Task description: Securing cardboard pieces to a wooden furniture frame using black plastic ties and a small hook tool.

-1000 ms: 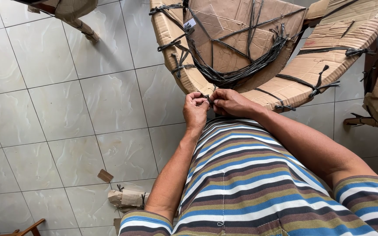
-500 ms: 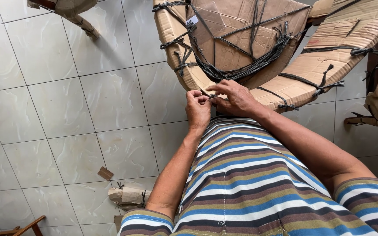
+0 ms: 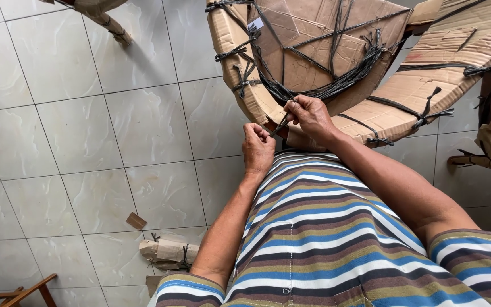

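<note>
Fingers of my left hand [image 3: 258, 149] and right hand [image 3: 310, 115] are pinching a dark strap [image 3: 279, 124] at frame center, its length slanting up-right toward the cardboard-wrapped bundle [image 3: 325, 51], right hand nearer.

Right hand [image 3: 312, 116] higher, strap [image 3: 280, 124] now taut.

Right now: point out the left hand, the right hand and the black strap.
left hand [image 3: 258, 149], head view, on the back of the fist.
right hand [image 3: 311, 116], head view, on the knuckles.
black strap [image 3: 280, 123], head view, on the stretch between both hands.
</note>
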